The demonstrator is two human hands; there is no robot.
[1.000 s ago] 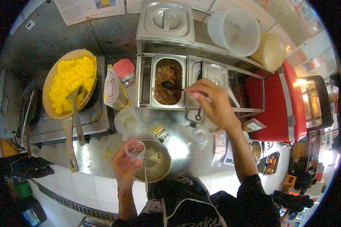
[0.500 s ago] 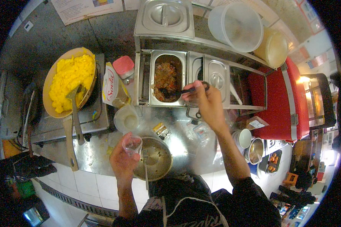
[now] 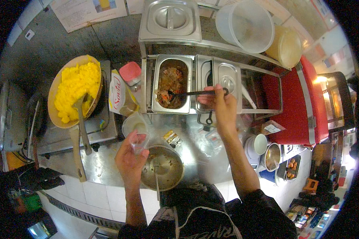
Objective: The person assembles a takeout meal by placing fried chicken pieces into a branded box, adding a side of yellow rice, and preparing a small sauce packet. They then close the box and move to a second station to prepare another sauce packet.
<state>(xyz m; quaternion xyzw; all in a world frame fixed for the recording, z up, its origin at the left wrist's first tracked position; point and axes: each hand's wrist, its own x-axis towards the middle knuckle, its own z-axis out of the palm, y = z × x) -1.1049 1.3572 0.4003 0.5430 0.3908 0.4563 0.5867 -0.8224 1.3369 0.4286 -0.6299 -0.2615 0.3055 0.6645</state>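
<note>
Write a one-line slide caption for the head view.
Right hand dips a dark spoon into a steel tray of mixed filling; left hand holds a clear cup.

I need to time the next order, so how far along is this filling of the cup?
Done: the yellow food sits cooked in its pan. In hand: the left hand holds a clear cup over the metal bowl, and the right hand dips a spoon into the filling tray. Left: the cup looks empty.

Food-stall kitchen: steel counter (image 3: 107,163) carrying stove (image 3: 103,123), frying pan (image 3: 73,93), inset steel food containers (image 3: 171,83) at far side.
</note>
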